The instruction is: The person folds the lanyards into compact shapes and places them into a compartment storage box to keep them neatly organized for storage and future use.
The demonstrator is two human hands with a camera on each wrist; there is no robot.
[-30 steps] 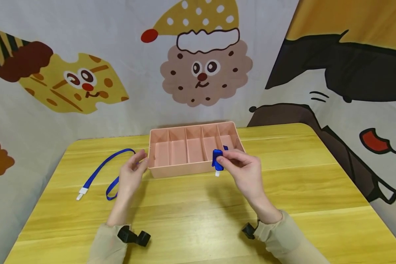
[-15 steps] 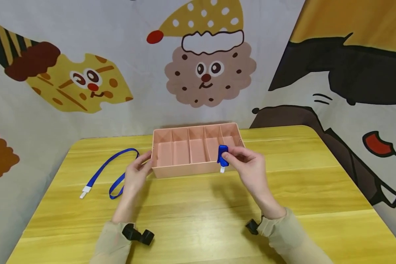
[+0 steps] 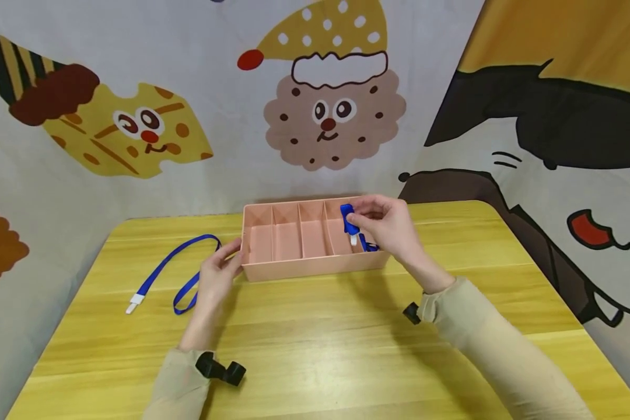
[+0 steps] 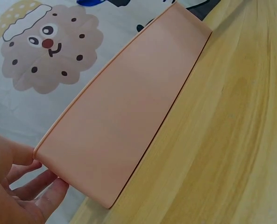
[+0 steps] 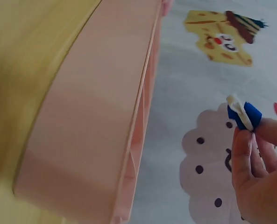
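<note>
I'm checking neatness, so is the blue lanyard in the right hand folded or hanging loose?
Folded. The right hand pinches the blue lanyard as a compact bundle, its white end poking out below, no strap trailing.

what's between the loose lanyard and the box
The left hand: in the head view, it sits between the loose lanyard and the box, touching the box.

We count two hands, left hand (image 3: 216,280) and right hand (image 3: 388,226). Three blue straps: folded strap (image 3: 349,220) in right hand, loose strap (image 3: 156,271) on outer side of left hand, strap in box (image 3: 366,244) just below right hand. One pink box (image 3: 304,270) between hands, five compartments. One tabletop (image 3: 315,350) under hands. Two black wrist mounts, left mount (image 3: 234,373), right mount (image 3: 412,313).
</note>
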